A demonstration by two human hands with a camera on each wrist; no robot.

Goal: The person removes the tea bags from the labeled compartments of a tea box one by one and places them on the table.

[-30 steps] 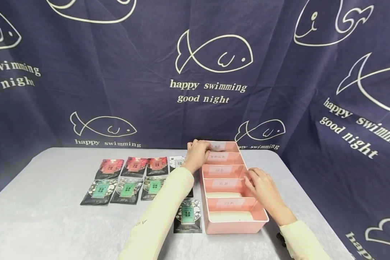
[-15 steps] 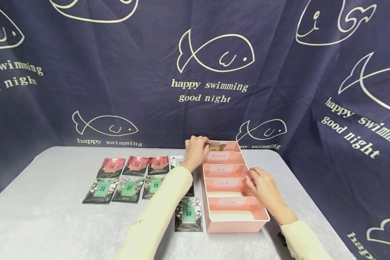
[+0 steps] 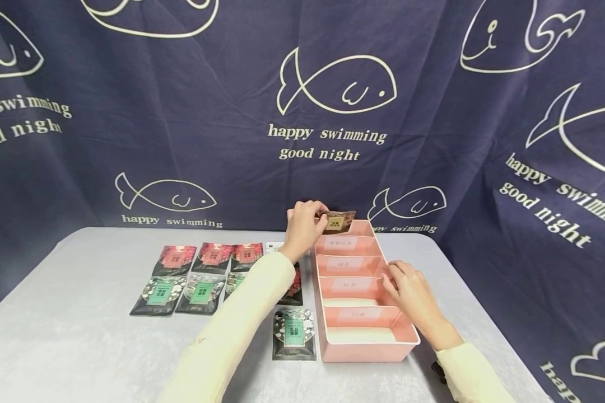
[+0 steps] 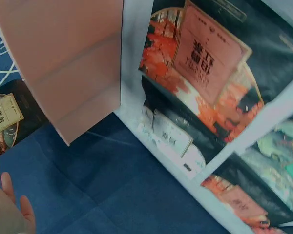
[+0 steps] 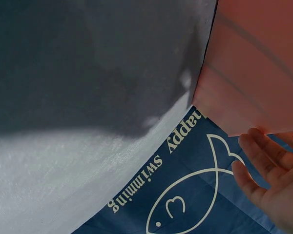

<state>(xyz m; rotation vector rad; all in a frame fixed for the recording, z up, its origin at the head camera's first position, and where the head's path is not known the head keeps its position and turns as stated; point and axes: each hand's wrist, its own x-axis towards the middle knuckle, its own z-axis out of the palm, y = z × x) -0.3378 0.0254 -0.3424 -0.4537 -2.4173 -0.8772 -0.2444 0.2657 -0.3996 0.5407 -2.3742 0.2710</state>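
Note:
At the far end of the pink divided box (image 3: 368, 351), my left hand (image 3: 305, 228) pinches a brown tea packet (image 3: 339, 222) by its left edge. The packet leans above the rim of the farthest compartment, its lower part inside or behind the wall. In the left wrist view this tea packet (image 4: 12, 117) shows beyond the box wall (image 4: 78, 63), with the left fingers (image 4: 7, 187) below it. My right hand (image 3: 410, 291) grips the box's right rim, thumb on the inner side. The right wrist view shows its fingers (image 5: 256, 151) against the outside wall.
Left of the box, red-topped packets (image 3: 214, 256) and green-labelled packets (image 3: 201, 292) lie in rows on the grey table (image 3: 80, 347). One green-labelled packet (image 3: 294, 334) lies close beside the box. Paper labels (image 3: 350, 285) mark the dividers. A dark blue curtain (image 3: 232, 140) hangs behind.
My left hand has risen from the far compartment, lifting the brown tea packet up until much of it shows above the rim. My right hand stays on the box's right rim.

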